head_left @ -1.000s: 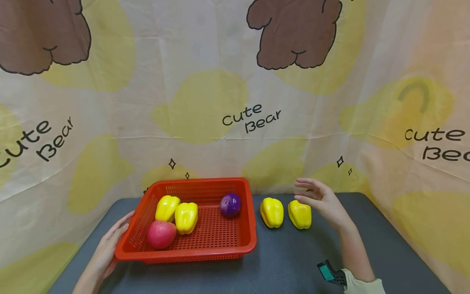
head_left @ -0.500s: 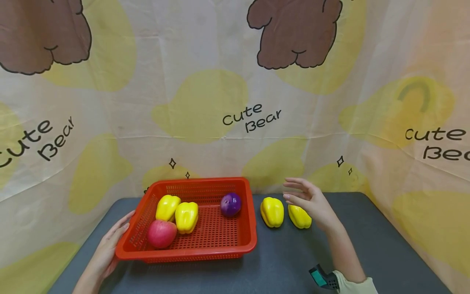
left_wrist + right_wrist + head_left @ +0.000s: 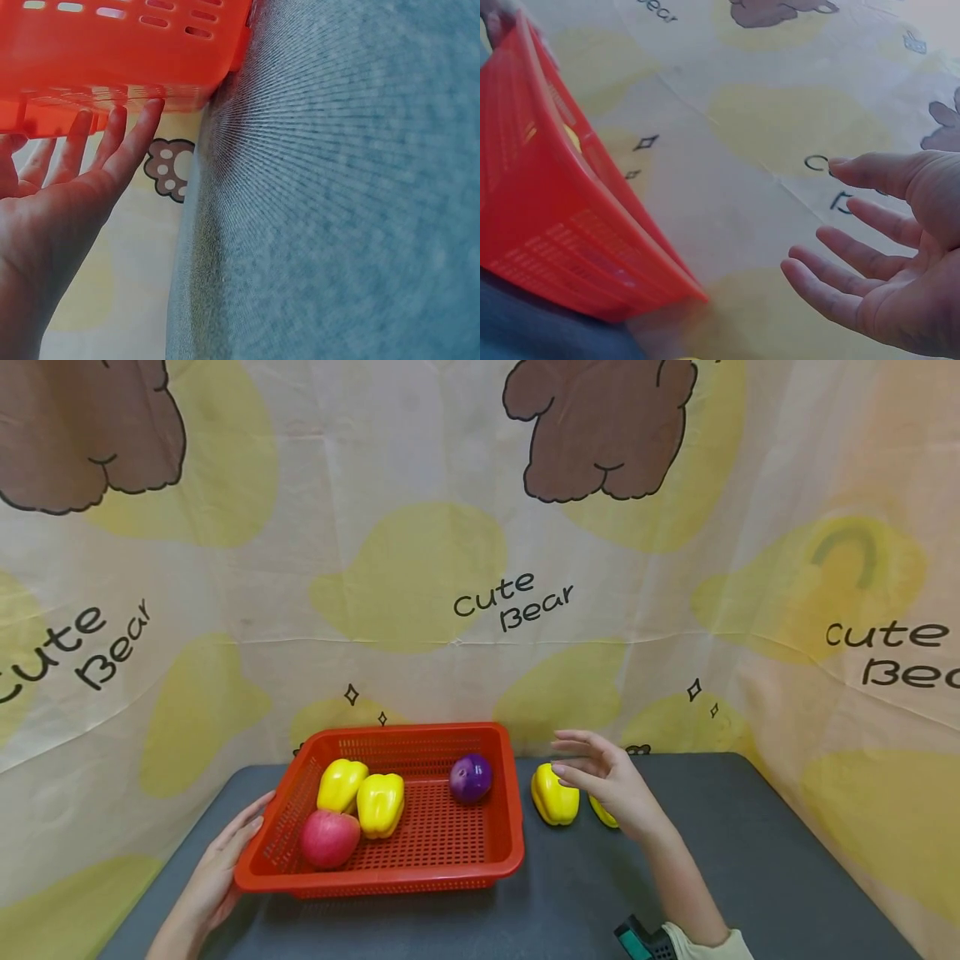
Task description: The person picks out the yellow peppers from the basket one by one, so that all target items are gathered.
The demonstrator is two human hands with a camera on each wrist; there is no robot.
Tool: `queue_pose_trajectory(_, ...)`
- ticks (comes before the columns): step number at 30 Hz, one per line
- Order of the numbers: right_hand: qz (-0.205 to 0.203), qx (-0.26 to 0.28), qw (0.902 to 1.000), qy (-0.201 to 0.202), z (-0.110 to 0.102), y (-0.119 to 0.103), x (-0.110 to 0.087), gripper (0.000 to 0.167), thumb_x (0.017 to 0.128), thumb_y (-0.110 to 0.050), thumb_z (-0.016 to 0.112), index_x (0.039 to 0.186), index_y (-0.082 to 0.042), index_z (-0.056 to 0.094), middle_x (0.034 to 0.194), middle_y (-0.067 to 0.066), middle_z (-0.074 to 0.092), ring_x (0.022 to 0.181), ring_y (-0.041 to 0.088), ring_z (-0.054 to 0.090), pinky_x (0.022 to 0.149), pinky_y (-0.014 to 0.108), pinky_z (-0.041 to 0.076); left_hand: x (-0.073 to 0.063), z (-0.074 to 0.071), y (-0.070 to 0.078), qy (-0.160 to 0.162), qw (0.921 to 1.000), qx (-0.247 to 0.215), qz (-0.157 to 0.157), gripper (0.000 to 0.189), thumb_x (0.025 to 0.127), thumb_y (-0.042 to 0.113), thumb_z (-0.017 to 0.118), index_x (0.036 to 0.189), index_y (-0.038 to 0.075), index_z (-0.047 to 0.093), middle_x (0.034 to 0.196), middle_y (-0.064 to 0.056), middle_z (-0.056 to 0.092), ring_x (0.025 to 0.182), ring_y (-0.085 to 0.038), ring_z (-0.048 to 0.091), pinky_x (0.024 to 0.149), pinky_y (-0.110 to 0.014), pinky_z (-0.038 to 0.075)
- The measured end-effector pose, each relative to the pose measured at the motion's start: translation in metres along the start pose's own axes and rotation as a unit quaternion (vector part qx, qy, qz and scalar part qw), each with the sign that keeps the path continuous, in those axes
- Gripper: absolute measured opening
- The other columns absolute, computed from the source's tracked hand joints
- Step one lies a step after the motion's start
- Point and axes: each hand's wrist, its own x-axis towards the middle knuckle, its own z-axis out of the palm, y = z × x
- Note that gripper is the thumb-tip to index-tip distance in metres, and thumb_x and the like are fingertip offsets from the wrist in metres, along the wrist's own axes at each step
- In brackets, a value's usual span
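A red plastic basket point(image 3: 420, 882) holds two yellow bell peppers point(image 3: 381, 806), a pinkish-red apple point(image 3: 330, 839) and a round, glossy purple fruit or vegetable point(image 3: 471, 778). My left hand point(image 3: 217, 860) touches the basket's left side from outside, its fingers point(image 3: 127, 146) extended against the wall in the left wrist view. To the right of the basket lie two more yellow bell peppers, one nearer the basket point(image 3: 555, 797) and another point(image 3: 602, 812) mostly hidden behind my right hand point(image 3: 611, 781). That hand hovers over them with loosely bent fingers and nothing in its grasp.
Everything stands on a dark grey table point(image 3: 750, 860). A cloth backdrop point(image 3: 420, 577) printed with bears and lettering rises behind the table and along its sides. A black and teal strap device point(image 3: 641, 939) sits at the right wrist.
My right hand has moved left, from beside the far-right bell pepper to above the one closer to the basket. My left hand and the basket have stayed in place.
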Motion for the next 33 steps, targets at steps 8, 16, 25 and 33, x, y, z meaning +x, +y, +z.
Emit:
queue_pose_trajectory(8, -0.006, 0.018, 0.9994, -0.029, 0.018, 0.002, 0.004, 0.049, 0.102, -0.008, 0.068, 0.147, 0.004, 0.052, 0.141, 0.03, 0.058, 0.119, 0.036, 0.07, 0.094, 0.029, 0.06, 0.0, 0.0, 0.001, -0.003, 1.0, -0.001, 0.007, 0.041, 0.117, 0.021, 0.036, 0.147, 0.041, 0.054, 0.131, 0.018, 0.069, 0.113, -0.009, 0.072, 0.086, -0.036, 0.063)
queue_pose_trajectory(16, -0.004, 0.032, 0.9981, -0.052, 0.032, 0.001, 0.004, 0.05, 0.102, -0.009, 0.069, 0.146, 0.006, 0.051, 0.142, 0.033, 0.056, 0.124, 0.046, 0.065, 0.094, 0.033, 0.061, 0.0, -0.001, 0.002, 0.002, 1.0, 0.004, 0.003, 0.04, 0.117, 0.022, 0.036, 0.148, 0.042, 0.053, 0.131, 0.02, 0.068, 0.113, -0.008, 0.072, 0.086, -0.035, 0.063)
queue_pose_trajectory(25, 0.004, 0.051, 0.9962, -0.07, 0.044, 0.0, 0.003, 0.048, 0.103, -0.01, 0.068, 0.147, 0.004, 0.052, 0.142, 0.035, 0.054, 0.125, 0.055, 0.06, 0.095, 0.038, 0.061, -0.001, -0.001, -0.001, -0.016, 0.9998, -0.006, 0.014, 0.042, 0.117, 0.02, 0.034, 0.148, 0.041, 0.055, 0.133, 0.018, 0.068, 0.114, -0.009, 0.072, 0.087, -0.036, 0.063)
queue_pose_trajectory(33, 0.007, 0.036, 0.9964, -0.077, 0.052, 0.001, 0.003, 0.046, 0.103, -0.012, 0.07, 0.145, 0.001, 0.055, 0.141, 0.027, 0.058, 0.12, 0.04, 0.067, 0.093, 0.042, 0.062, -0.001, 0.0, -0.002, -0.001, 1.0, 0.005, 0.006, 0.042, 0.117, 0.021, 0.035, 0.147, 0.042, 0.055, 0.132, 0.019, 0.068, 0.113, -0.009, 0.072, 0.086, -0.036, 0.063)
